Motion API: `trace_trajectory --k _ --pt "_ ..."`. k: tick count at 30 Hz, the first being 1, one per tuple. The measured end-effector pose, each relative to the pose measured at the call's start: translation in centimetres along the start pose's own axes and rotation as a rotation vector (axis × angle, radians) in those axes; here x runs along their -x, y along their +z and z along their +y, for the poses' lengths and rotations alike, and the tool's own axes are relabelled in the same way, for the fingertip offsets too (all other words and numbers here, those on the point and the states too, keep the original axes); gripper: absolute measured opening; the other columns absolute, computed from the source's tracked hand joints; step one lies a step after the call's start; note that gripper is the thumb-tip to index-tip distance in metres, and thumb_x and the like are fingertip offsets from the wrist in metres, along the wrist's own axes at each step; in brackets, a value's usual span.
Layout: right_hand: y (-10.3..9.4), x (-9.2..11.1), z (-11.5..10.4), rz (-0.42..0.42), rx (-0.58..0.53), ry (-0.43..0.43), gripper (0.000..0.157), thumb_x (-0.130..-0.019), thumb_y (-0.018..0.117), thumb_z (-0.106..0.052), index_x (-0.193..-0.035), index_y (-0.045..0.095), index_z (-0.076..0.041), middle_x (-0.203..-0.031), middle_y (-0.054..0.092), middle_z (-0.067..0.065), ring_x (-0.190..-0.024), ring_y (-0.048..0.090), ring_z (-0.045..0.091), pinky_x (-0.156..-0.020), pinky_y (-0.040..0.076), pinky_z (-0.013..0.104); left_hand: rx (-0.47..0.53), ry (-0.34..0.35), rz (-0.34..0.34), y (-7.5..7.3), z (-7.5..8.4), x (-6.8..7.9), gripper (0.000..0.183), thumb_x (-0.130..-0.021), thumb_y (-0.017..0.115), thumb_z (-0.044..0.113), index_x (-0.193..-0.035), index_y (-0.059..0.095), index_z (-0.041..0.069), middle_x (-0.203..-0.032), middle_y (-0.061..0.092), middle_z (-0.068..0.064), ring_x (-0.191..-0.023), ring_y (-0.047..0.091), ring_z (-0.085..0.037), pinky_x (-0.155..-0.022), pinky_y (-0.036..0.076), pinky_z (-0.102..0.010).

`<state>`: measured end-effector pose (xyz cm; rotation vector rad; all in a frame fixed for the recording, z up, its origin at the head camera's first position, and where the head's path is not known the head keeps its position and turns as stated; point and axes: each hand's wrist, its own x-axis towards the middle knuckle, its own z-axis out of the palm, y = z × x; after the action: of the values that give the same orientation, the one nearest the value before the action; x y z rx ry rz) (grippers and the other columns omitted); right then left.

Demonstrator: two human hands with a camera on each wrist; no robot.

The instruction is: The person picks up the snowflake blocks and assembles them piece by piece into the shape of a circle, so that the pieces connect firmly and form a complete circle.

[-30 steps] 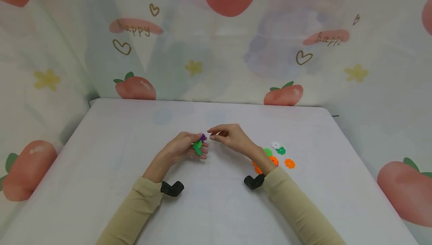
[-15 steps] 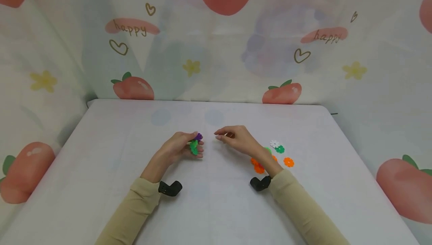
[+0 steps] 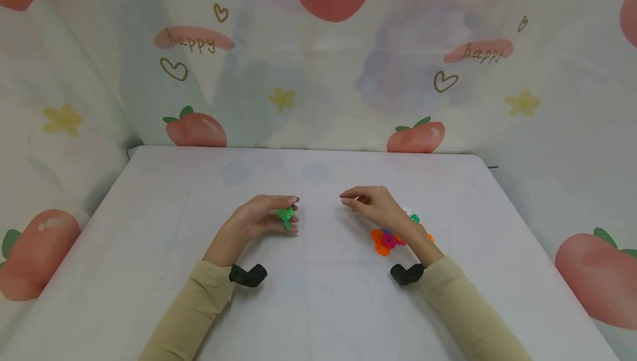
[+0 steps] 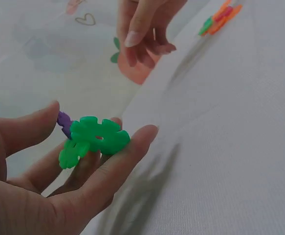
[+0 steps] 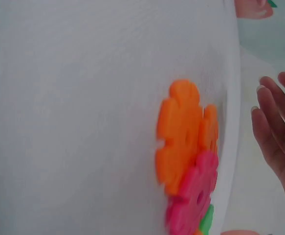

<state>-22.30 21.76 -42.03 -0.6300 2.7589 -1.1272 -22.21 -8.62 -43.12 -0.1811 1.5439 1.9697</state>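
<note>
My left hand [image 3: 259, 214] holds a small cluster of joined flower-shaped plastic discs above the table. In the left wrist view the cluster shows a green disc [image 4: 114, 139], a lighter green disc [image 4: 70, 155] and a purple disc [image 4: 64, 124]. The thumb lies against the purple one, while the fingers support the green ones from below. To the right, my right hand [image 3: 378, 204] hovers above the table with loosely bent fingers and nothing in them. Its forearm partly covers a pile of loose discs, among them a pink disc [image 3: 389, 240] and an orange disc [image 3: 382, 249].
A white disc [image 3: 408, 210] and a dark green disc [image 3: 415, 218] lie behind the right wrist, partly hidden. A white cloth covers the table [image 3: 308, 305]. Patterned fabric [image 3: 318, 73] hangs along the back and sides.
My right hand has moved right, away from the left hand and over toward the loose discs. The left hand has shifted slightly left and turned, so the purple disc is hidden in the head view.
</note>
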Motion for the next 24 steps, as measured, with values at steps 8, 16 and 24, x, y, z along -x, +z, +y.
trace_trajectory --k 8,16,24 --pt "-2.2 2.9 1.9 -0.020 0.100 0.054 0.020 -0.098 0.070 -0.016 -0.116 0.078 -0.010 -0.106 0.077 0.004 -0.088 0.068 0.018 -0.077 0.057 0.028 0.071 -0.013 0.022 0.0 0.1 -0.1 0.047 -0.101 0.066 0.011 -0.144 0.053 -0.002 -0.116 0.056 -0.012 -0.099 0.066 -0.030 -0.092 0.059 -0.055" --pt "-3.9 5.7 3.4 -0.106 0.180 0.083 0.020 -0.092 0.076 -0.013 -0.112 0.077 -0.008 -0.102 0.074 0.002 -0.085 0.063 0.014 -0.073 0.055 0.024 0.018 0.016 0.053 0.1 0.1 0.0 0.046 -0.100 0.069 0.013 -0.142 0.056 -0.001 -0.116 0.062 -0.013 -0.088 0.068 -0.024 -0.087 0.062 -0.051" --pt "-4.3 6.9 3.7 -0.148 0.215 0.071 0.030 -0.087 0.083 -0.023 -0.112 0.076 -0.008 -0.100 0.067 0.002 -0.086 0.057 0.016 -0.072 0.051 0.024 -0.011 0.021 0.083 0.4 -0.1 0.0 0.045 -0.097 0.073 0.017 -0.138 0.061 0.001 -0.116 0.068 -0.014 -0.086 0.069 -0.024 -0.087 0.062 -0.049"
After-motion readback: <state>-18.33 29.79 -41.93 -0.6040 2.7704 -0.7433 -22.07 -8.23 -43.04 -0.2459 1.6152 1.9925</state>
